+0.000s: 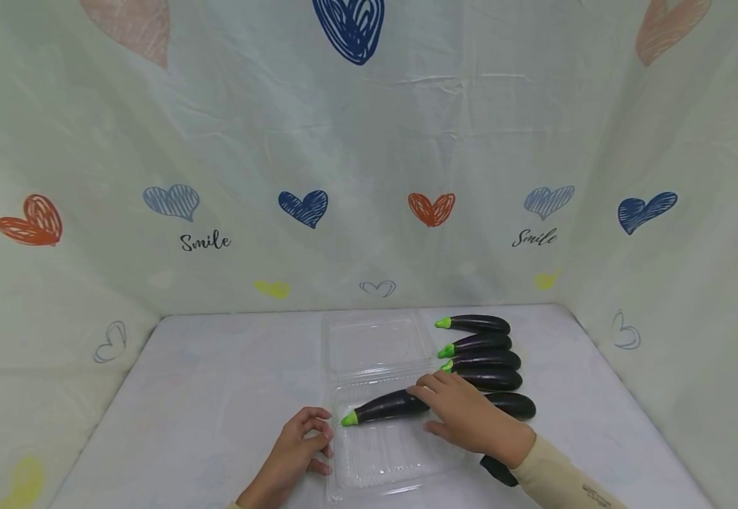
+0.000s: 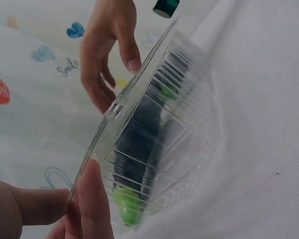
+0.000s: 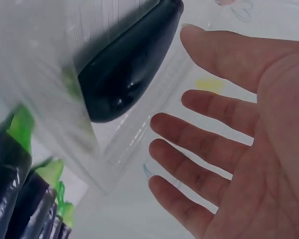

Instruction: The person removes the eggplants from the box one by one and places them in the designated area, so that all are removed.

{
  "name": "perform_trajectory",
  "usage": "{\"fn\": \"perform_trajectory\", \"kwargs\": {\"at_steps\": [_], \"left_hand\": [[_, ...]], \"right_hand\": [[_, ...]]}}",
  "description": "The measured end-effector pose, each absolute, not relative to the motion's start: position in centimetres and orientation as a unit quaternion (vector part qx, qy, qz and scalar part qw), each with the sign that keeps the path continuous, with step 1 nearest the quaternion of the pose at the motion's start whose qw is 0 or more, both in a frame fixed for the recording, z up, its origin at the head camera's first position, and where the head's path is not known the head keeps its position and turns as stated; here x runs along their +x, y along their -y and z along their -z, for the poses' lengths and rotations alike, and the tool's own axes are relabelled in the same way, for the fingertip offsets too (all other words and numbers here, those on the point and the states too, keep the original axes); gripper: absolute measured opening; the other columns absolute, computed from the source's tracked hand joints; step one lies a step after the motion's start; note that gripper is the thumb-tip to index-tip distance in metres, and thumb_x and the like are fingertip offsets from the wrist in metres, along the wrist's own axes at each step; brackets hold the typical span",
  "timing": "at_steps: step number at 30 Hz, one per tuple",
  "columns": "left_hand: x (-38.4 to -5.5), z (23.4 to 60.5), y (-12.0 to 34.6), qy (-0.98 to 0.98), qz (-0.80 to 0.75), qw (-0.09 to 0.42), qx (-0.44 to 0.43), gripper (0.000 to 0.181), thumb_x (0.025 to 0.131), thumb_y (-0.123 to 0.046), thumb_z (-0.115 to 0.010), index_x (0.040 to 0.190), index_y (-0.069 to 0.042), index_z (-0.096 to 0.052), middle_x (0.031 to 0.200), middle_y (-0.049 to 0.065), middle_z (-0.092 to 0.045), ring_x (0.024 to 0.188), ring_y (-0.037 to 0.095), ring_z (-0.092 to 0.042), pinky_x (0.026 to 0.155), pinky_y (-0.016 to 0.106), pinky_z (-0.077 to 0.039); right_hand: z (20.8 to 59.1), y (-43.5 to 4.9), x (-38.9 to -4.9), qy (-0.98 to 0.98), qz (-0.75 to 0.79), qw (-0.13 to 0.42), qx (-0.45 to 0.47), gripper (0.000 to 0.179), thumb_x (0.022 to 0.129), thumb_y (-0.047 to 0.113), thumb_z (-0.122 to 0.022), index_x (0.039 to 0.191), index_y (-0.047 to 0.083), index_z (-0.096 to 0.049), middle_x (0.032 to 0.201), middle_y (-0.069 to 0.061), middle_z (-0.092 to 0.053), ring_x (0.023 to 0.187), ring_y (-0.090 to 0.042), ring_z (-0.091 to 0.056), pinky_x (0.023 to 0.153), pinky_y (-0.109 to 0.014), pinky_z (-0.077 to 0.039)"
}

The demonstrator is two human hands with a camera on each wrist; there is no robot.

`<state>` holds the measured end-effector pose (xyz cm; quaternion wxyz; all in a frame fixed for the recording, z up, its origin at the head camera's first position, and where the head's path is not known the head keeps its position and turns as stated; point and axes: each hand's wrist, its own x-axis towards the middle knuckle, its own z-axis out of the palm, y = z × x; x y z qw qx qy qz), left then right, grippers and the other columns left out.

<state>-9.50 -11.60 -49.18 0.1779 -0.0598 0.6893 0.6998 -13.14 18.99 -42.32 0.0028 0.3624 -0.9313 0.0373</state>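
A clear plastic clamshell box [image 1: 375, 466] lies opened flat, its lid [image 1: 378, 344] toward the back wall. Inside the base rests one dark eggplant [image 1: 384, 408], its green stem end pointing left. My left hand [image 1: 299, 445] is at the box's left edge; in the left wrist view its thumb and finger pinch the rim [image 2: 92, 142]. My right hand [image 1: 464, 417] is over the right side of the box, near the eggplant's thick end. The right wrist view has its fingers [image 3: 199, 129] spread and straight, apart from the eggplant [image 3: 132, 64], with nothing held.
Several eggplants [image 1: 480, 343] lie in a column right of the box, stems leftward. Another dark eggplant [image 1: 499, 470] is partly hidden by the right forearm. White cloth covers the table [image 1: 216, 382]; a heart-printed curtain [image 1: 369, 141] encloses the back and sides.
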Motion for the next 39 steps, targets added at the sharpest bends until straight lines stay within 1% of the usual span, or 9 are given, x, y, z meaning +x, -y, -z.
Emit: {"fn": "perform_trajectory", "kwargs": {"at_steps": [4, 10, 16, 22, 28, 32, 39], "left_hand": [[-9.4, 49.1, 11.6, -0.69, -0.699, 0.178, -0.064, 0.036, 0.099, 0.003, -0.061, 0.132, 0.008, -0.047, 0.098, 0.005, -0.058, 0.077, 0.017, -0.061, 0.059, 0.032, -0.062], [-9.3, 49.2, 11.5, -0.69, -0.699, 0.177, -0.064, 0.036, 0.099, 0.003, -0.061, 0.132, 0.008, -0.047, 0.098, 0.005, -0.058, 0.077, 0.017, -0.061, 0.058, 0.031, -0.062], [-9.3, 49.2, 11.5, -0.689, -0.7, 0.177, -0.061, 0.037, 0.099, 0.003, -0.061, 0.133, 0.009, -0.046, 0.098, 0.005, -0.057, 0.078, 0.017, -0.061, 0.058, 0.031, -0.062], [-9.4, 49.2, 11.6, -0.69, -0.698, 0.177, -0.065, 0.037, 0.099, 0.003, -0.061, 0.132, 0.008, -0.046, 0.098, 0.006, -0.057, 0.077, 0.017, -0.061, 0.059, 0.032, -0.062], [-9.4, 49.3, 11.5, -0.687, -0.703, 0.172, -0.059, 0.036, 0.099, 0.004, -0.061, 0.132, 0.009, -0.047, 0.097, 0.005, -0.057, 0.077, 0.017, -0.062, 0.058, 0.032, -0.062], [-9.4, 49.4, 11.5, -0.685, -0.706, 0.172, -0.057, 0.036, 0.099, 0.004, -0.06, 0.132, 0.009, -0.047, 0.097, 0.005, -0.057, 0.077, 0.017, -0.061, 0.058, 0.032, -0.062], [-9.5, 49.6, 11.5, -0.687, -0.704, 0.17, -0.054, 0.036, 0.1, 0.005, -0.059, 0.133, 0.01, -0.046, 0.097, 0.003, -0.056, 0.077, 0.017, -0.061, 0.058, 0.031, -0.062]], "right_hand": [[42.9, -18.8, -13.3, 0.933, -0.034, -0.012, 0.359, 0.056, 0.087, 0.027, -0.088, 0.136, 0.01, -0.065, 0.129, -0.006, -0.067, 0.123, -0.028, -0.063, 0.104, -0.053, -0.056], [43.5, -18.7, -13.5, 0.928, -0.015, -0.01, 0.371, 0.059, 0.086, 0.029, -0.089, 0.136, 0.009, -0.066, 0.127, -0.005, -0.068, 0.119, -0.025, -0.064, 0.101, -0.046, -0.057], [43.9, -18.7, -13.7, 0.927, -0.003, -0.013, 0.374, 0.062, 0.084, 0.029, -0.091, 0.137, 0.01, -0.066, 0.124, -0.005, -0.068, 0.117, -0.024, -0.065, 0.099, -0.043, -0.058], [44.0, -18.6, -13.7, 0.921, 0.0, -0.01, 0.391, 0.058, 0.08, 0.025, -0.093, 0.13, 0.009, -0.07, 0.116, -0.005, -0.067, 0.109, -0.023, -0.065, 0.095, -0.04, -0.058], [44.1, -18.5, -13.8, 0.917, -0.011, -0.026, 0.397, 0.057, 0.077, 0.023, -0.095, 0.127, 0.012, -0.07, 0.113, -0.001, -0.068, 0.106, -0.018, -0.065, 0.094, -0.036, -0.059], [43.9, -18.3, -13.7, 0.915, -0.019, -0.036, 0.402, 0.059, 0.075, 0.023, -0.096, 0.126, 0.012, -0.069, 0.112, 0.0, -0.07, 0.105, -0.017, -0.066, 0.094, -0.036, -0.059], [44.0, -18.1, -13.7, 0.909, -0.027, -0.044, 0.413, 0.058, 0.076, 0.022, -0.095, 0.126, 0.011, -0.068, 0.111, 0.001, -0.072, 0.105, -0.016, -0.066, 0.095, -0.036, -0.057]]}}
